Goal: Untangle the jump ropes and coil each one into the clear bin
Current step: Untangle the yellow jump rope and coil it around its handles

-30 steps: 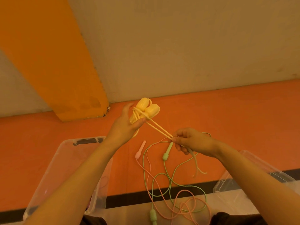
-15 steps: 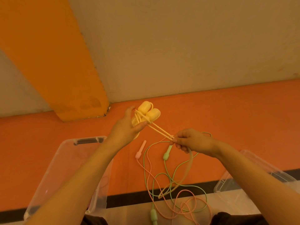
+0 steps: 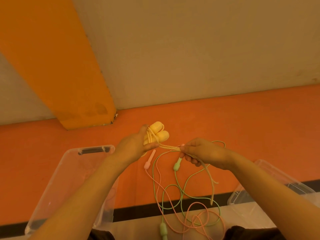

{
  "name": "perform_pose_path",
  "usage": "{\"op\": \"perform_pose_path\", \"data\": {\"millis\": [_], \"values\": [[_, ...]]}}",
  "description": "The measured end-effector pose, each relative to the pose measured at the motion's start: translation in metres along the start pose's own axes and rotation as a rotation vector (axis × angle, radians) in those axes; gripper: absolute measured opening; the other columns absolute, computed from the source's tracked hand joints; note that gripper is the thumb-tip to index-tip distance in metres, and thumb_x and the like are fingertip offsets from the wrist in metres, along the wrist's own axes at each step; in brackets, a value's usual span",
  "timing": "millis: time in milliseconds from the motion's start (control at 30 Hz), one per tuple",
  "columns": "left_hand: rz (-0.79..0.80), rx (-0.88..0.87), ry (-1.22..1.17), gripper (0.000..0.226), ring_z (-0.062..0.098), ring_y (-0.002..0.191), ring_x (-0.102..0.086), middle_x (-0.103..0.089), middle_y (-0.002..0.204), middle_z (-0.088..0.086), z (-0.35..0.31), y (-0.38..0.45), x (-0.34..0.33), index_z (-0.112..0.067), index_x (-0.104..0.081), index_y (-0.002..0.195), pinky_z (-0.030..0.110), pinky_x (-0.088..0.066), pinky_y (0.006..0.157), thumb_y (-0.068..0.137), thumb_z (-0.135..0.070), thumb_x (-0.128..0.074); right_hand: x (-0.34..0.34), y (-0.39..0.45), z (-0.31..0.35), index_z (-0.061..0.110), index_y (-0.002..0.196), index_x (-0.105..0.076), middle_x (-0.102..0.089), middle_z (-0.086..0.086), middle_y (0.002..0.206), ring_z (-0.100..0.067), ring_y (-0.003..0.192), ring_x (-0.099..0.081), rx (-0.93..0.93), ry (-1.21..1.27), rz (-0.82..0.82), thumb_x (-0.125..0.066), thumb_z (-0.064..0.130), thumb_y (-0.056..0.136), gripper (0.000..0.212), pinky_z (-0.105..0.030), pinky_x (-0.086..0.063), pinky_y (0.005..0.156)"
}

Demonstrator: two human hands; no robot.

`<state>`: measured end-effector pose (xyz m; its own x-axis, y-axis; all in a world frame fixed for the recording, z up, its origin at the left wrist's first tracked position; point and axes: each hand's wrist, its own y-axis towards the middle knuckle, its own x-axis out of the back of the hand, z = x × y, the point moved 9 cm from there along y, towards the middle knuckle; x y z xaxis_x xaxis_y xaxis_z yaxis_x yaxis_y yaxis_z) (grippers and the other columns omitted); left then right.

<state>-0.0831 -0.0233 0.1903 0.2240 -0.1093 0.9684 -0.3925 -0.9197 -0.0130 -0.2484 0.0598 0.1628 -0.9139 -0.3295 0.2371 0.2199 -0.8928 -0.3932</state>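
We are winding the yellow jump rope into a coil. Our left hand holds its two yellow handles and the turns already laid across them, thumb pressed over the cord. Our right hand pinches the doubled yellow cord close to the bundle, fingers curled round it.

Over the last second the right hand has come in towards the left, so the taut stretch of cord between them is now much shorter. The free tail that trailed down to the pile half a second ago now hangs loose below the right hand, clear of the other ropes. We judge that another turn is about to go on and that little of the yellow rope is left to wind, so this coil is nearly ready for a bin.

The clear bin sits at our left, under the left forearm, close enough for an easy drop. A second clear bin stands at the right edge, partly hidden by the right arm.

On the orange floor between our arms the green jump rope and the pink jump rope lie crossed over each other in several loops, not yet separated. The hanging yellow tail swings just above that tangle and could snag in it if it drops lower.
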Motion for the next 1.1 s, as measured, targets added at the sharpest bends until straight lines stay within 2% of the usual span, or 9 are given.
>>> {"op": "perform_pose_path", "data": {"millis": [133, 233, 300, 467, 667, 833, 1100], "values": [[0.091, -0.027, 0.065, 0.091, 0.032, 0.105, -0.059, -0.061, 0.123, 0.012, -0.004, -0.001, -0.008, -0.026, -0.019, 0.148, 0.031, -0.04, 0.069, 0.078, -0.064, -0.062, 0.004, 0.002, 0.004, 0.011, 0.078, -0.062, -0.051, 0.001, 0.061, -0.008, 0.049, -0.043, 0.034, 0.146, -0.043, -0.045, 0.024, 0.1, 0.031, -0.025, -0.036, 0.054], [0.118, -0.066, 0.126, 0.093, 0.03, 0.107, -0.059, -0.06, 0.125, 0.011, -0.011, -0.002, -0.011, -0.028, -0.017, 0.149, 0.033, -0.044, 0.073, 0.077, -0.065, -0.063, 0.002, 0.003, 0.006, 0.009, 0.081, -0.064, -0.051, 0.001, 0.059, -0.009, 0.049, -0.043, 0.046, 0.217, -0.042, -0.045, 0.026, 0.1, 0.032, -0.025, -0.037, 0.055], [0.131, -0.104, 0.176, 0.091, 0.029, 0.105, -0.06, -0.06, 0.123, 0.01, -0.016, -0.005, -0.013, -0.029, -0.017, 0.149, 0.032, -0.043, 0.071, 0.078, -0.065, -0.062, 0.0, 0.002, 0.008, 0.007, 0.083, -0.066, -0.051, 0.002, 0.059, -0.008, 0.05, -0.043, 0.063, 0.225, -0.03, -0.045, 0.027, 0.099, 0.033, -0.024, -0.037, 0.055], [0.113, -0.165, 0.226, 0.087, 0.029, 0.099, -0.061, -0.062, 0.115, 0.011, -0.024, -0.008, -0.012, -0.03, -0.02, 0.147, 0.031, -0.042, 0.068, 0.079, -0.065, -0.06, 0.0, 0.001, 0.012, 0.003, 0.089, -0.068, -0.05, 0.001, 0.06, -0.008, 0.051, -0.043, 0.079, 0.196, -0.031, -0.047, 0.025, 0.099, 0.032, -0.024, -0.037, 0.056], [0.055, -0.15, 0.25, 0.085, 0.029, 0.102, -0.061, -0.063, 0.118, 0.01, -0.021, -0.005, -0.007, -0.029, -0.019, 0.147, 0.032, -0.043, 0.068, 0.081, -0.065, -0.058, 0.002, -0.001, 0.012, 0.009, 0.083, -0.07, -0.053, 0.002, 0.061, -0.008, 0.052, -0.046, 0.065, 0.159, -0.042, -0.05, 0.023, 0.098, 0.029, -0.021, -0.042, 0.055], [0.003, -0.103, 0.277, 0.082, 0.031, 0.103, -0.061, -0.063, 0.118, 0.011, -0.014, -0.003, -0.003, -0.028, -0.019, 0.147, 0.035, -0.045, 0.071, 0.083, -0.064, -0.056, 0.003, -0.001, 0.011, 0.007, 0.084, -0.069, -0.056, 0.001, 0.061, -0.008, 0.052, -0.048, 0.061, 0.13, -0.062, -0.051, 0.021, 0.098, 0.027, -0.02, -0.043, 0.056], [0.05, -0.169, 0.451, 0.079, 0.03, 0.102, -0.062, -0.062, 0.116, 0.009, -0.02, -0.006, -0.014, -0.03, -0.019, 0.145, 0.032, -0.04, 0.066, 0.084, -0.065, -0.054, 0.019, -0.006, 0.022, 0.001, 0.084, -0.068, -0.053, 0.0, 0.057, -0.007, 0.048, -0.045, 0.128, 0.218, -0.144, -0.052, 0.023, 0.096, 0.03, -0.018, -0.039, 0.049]]}}
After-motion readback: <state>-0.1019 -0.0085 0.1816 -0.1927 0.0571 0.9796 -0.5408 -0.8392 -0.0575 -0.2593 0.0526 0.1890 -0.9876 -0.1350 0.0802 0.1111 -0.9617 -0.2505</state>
